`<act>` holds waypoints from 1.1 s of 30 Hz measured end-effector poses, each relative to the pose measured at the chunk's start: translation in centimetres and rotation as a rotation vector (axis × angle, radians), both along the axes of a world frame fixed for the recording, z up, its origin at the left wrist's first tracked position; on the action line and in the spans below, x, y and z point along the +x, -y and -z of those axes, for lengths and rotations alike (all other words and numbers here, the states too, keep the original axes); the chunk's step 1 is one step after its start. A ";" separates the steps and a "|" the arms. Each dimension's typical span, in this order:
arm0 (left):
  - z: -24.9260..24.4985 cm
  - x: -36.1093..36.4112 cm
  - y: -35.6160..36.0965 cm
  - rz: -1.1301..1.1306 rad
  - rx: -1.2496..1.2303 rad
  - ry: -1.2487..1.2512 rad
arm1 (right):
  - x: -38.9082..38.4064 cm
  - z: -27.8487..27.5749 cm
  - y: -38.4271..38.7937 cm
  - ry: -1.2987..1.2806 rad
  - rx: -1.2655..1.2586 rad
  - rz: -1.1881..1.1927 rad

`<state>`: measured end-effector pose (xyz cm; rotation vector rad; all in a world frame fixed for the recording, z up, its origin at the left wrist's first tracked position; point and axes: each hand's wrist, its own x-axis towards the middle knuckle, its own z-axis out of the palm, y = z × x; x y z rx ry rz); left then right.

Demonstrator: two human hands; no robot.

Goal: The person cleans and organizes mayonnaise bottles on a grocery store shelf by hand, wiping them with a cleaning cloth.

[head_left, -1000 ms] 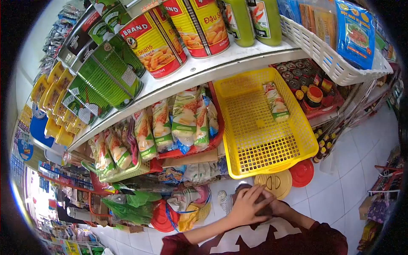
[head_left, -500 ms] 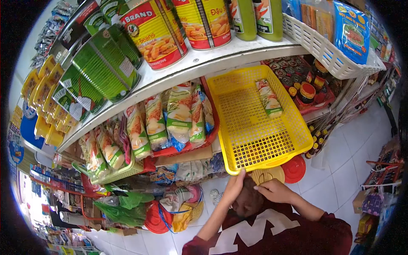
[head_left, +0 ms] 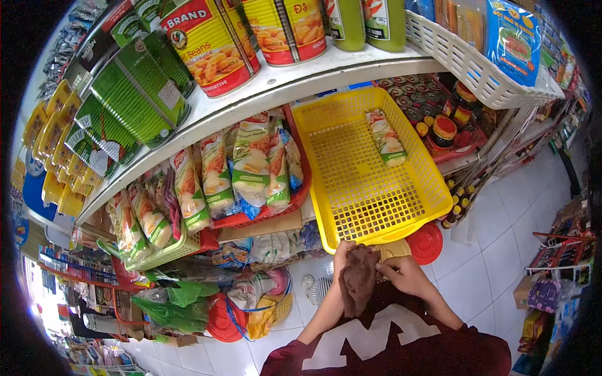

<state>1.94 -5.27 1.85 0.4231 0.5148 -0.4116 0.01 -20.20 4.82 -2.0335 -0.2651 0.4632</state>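
Observation:
A crumpled brown cloth [head_left: 357,282] is bunched up in front of my chest, below the near edge of a yellow plastic basket [head_left: 370,233]. My left hand [head_left: 342,260] holds it from the left, with most of the fingers hidden behind the folds. On the other side, my right hand [head_left: 404,274] is closed, thumb and fingertips pinching the cloth's right edge. Inside the basket, toward its far right, lies one long plastic packet [head_left: 386,138] with a green, white and red print.
Similar packets [head_left: 252,160] stand in a red basket and a pale green basket [head_left: 164,254] to the left. Above runs a white shelf [head_left: 276,88] with bean cans [head_left: 210,53]. Dark jars [head_left: 444,130] sit right of the yellow basket. A red stool [head_left: 424,243] is below.
The brown cloth has come up and now stands bunched between my hands, where it hung lower before. My view has shifted slightly, so the shelf and baskets appear further left and higher.

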 end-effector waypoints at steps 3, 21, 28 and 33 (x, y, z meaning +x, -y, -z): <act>1.0 -0.1 -0.4 0.021 -0.007 0.068 | -0.3 0.3 -0.4 0.038 -0.027 -0.074; 1.3 -0.5 -1.1 0.001 0.017 0.040 | -0.1 4.7 -1.3 -0.047 0.026 -0.226; 0.9 -2.7 0.8 -0.105 0.049 0.004 | -0.6 5.5 -0.5 0.148 -0.259 -0.356; 11.6 -2.9 -1.3 0.061 -0.118 0.223 | 0.0 0.9 0.1 0.054 -0.092 -0.503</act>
